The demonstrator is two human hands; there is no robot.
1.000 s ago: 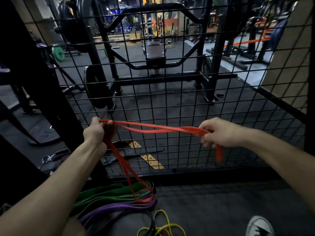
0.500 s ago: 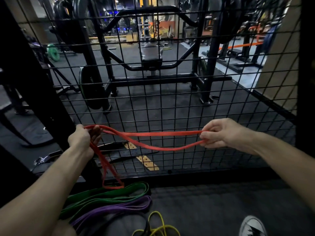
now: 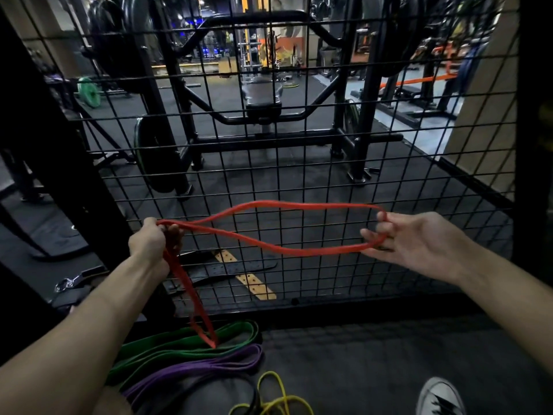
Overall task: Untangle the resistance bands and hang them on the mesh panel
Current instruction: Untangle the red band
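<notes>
A red resistance band (image 3: 278,250) stretches between my hands in front of the black mesh panel (image 3: 299,163). My left hand (image 3: 152,244) grips its left end, and a narrow loop of it hangs down from that hand to the floor pile. My right hand (image 3: 419,244) has its fingers spread inside the band's right loop, which runs around them. On the floor below lie a green band (image 3: 185,342), a purple band (image 3: 194,366) and a yellow band (image 3: 278,396), beside a black one.
A black steel post (image 3: 54,163) stands left of the mesh. A metal clip on a strap (image 3: 67,284) lies at its foot. Behind the mesh are a weight bench, a rack and a leather belt (image 3: 227,269). My white shoe (image 3: 438,396) is at bottom right.
My right hand has opened out from a closed grip, and the band between my hands has spread into a wide loop. The hanging end has lifted off the pile.
</notes>
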